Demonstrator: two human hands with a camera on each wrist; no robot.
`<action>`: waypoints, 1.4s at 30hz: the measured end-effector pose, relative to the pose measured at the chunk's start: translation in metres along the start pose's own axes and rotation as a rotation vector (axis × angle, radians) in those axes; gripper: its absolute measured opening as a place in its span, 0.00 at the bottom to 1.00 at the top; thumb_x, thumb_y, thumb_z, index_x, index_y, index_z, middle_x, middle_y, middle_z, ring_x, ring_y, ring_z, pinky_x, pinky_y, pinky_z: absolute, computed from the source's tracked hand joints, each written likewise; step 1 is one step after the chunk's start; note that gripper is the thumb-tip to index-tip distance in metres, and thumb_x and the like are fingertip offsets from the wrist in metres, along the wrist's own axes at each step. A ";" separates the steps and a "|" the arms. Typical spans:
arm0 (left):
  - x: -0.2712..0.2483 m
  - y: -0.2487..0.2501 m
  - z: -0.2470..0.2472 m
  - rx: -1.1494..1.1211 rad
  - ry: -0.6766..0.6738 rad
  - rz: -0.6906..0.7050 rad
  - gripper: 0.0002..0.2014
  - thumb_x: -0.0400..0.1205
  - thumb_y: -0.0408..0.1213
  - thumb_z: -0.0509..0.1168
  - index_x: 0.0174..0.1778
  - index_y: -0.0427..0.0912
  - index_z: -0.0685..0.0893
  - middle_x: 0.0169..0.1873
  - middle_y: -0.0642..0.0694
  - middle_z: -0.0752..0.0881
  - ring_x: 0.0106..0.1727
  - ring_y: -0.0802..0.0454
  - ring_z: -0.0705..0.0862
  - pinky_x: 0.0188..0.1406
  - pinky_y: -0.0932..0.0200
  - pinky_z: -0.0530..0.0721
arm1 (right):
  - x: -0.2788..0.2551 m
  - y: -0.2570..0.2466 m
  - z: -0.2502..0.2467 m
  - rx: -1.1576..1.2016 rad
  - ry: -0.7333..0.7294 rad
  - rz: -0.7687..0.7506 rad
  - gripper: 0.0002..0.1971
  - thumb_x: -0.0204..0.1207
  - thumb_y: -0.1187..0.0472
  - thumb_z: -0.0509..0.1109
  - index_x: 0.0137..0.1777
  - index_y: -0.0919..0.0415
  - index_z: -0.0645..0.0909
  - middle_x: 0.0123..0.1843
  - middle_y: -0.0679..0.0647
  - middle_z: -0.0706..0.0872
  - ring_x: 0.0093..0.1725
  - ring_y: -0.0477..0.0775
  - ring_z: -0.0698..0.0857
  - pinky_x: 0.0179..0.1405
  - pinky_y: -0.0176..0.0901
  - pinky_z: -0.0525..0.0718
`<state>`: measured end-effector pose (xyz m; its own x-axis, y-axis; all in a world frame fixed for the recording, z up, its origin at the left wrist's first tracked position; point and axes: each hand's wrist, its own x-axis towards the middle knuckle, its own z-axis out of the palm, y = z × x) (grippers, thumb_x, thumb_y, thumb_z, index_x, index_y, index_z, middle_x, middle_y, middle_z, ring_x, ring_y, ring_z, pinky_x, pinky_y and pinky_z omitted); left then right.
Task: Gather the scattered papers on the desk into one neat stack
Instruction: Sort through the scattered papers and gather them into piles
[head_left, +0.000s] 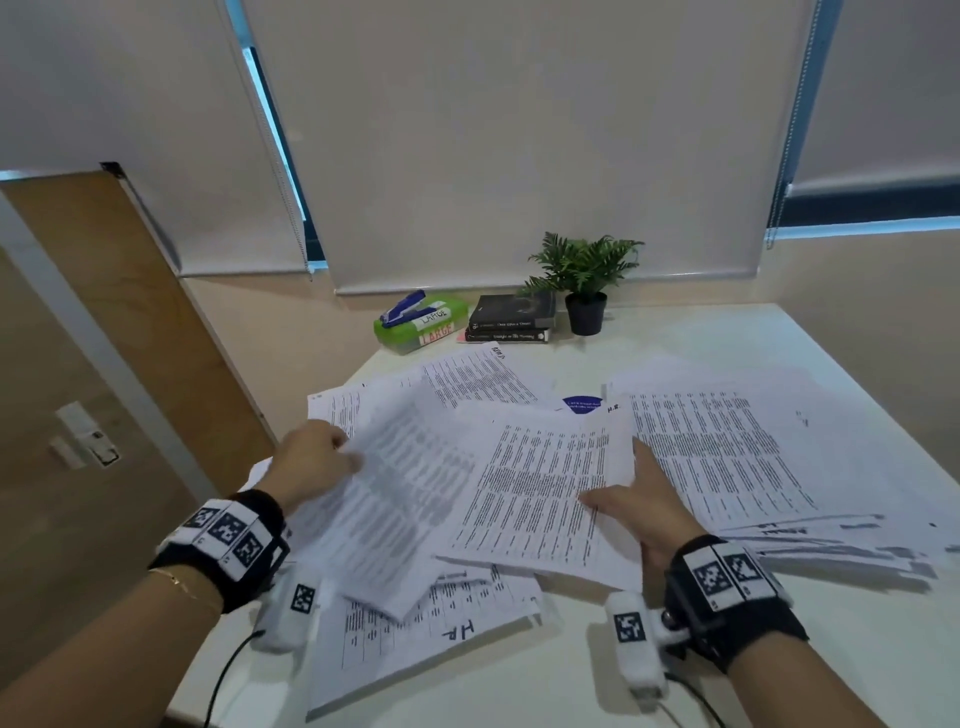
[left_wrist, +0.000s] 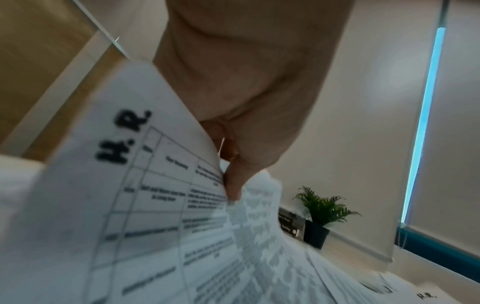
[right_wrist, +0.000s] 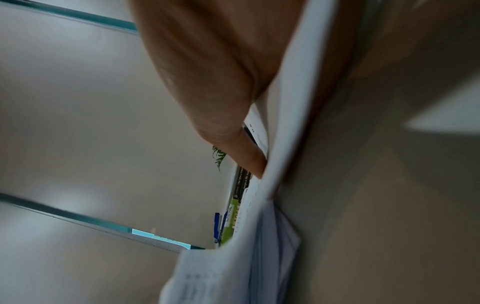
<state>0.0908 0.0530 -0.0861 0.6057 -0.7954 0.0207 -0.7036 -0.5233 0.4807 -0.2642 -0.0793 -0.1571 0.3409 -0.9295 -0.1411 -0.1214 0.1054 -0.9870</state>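
- White printed sheets of paper (head_left: 717, 447) lie fanned and overlapping across the white table (head_left: 779, 670), dense black text and tables on them, some headed "H.R."
- Left hand (head_left: 311, 462), its grip closed on a curling, lifted sheet (head_left: 400, 493) at its left edge, thumb pressed to the page in the left wrist view.
- Right hand (head_left: 639, 506), grip pinching a flat sheet (head_left: 540, 483) at its right edge: thumb on top, fingers beneath.
- At the table's far edge, a green plastic box labelled "LARGE" (head_left: 423, 325) carries a blue stapler (head_left: 402, 307); its contents can't be made out.
- Beside it, two stacked dark books (head_left: 511, 317) and a small fern in a black pot (head_left: 586, 283).
- A blue disc (head_left: 582, 404) peeks out, mostly covered by sheets.
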 end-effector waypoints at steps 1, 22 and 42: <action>0.001 0.002 -0.008 -0.047 0.063 0.011 0.19 0.86 0.38 0.73 0.31 0.43 0.73 0.27 0.47 0.74 0.28 0.45 0.71 0.31 0.55 0.66 | -0.001 0.000 0.000 0.013 -0.007 -0.003 0.42 0.71 0.75 0.80 0.81 0.51 0.68 0.68 0.55 0.87 0.64 0.58 0.88 0.68 0.63 0.85; -0.024 0.099 0.075 -0.289 -0.335 0.073 0.22 0.90 0.52 0.68 0.73 0.40 0.79 0.52 0.41 0.88 0.39 0.47 0.83 0.38 0.59 0.79 | -0.017 -0.017 -0.001 0.680 -0.298 0.230 0.43 0.71 0.18 0.63 0.75 0.49 0.84 0.71 0.63 0.88 0.70 0.71 0.87 0.77 0.77 0.75; -0.030 0.071 0.051 -0.182 -0.144 0.164 0.19 0.89 0.44 0.72 0.42 0.31 0.79 0.24 0.51 0.76 0.20 0.51 0.77 0.30 0.59 0.71 | -0.011 -0.005 -0.004 0.328 0.067 0.179 0.08 0.75 0.66 0.76 0.45 0.73 0.87 0.46 0.67 0.94 0.46 0.69 0.94 0.55 0.65 0.90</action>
<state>0.0037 0.0243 -0.0978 0.4208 -0.9071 -0.0071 -0.7020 -0.3305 0.6309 -0.2708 -0.0712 -0.1505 0.2780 -0.9060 -0.3193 0.1353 0.3660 -0.9207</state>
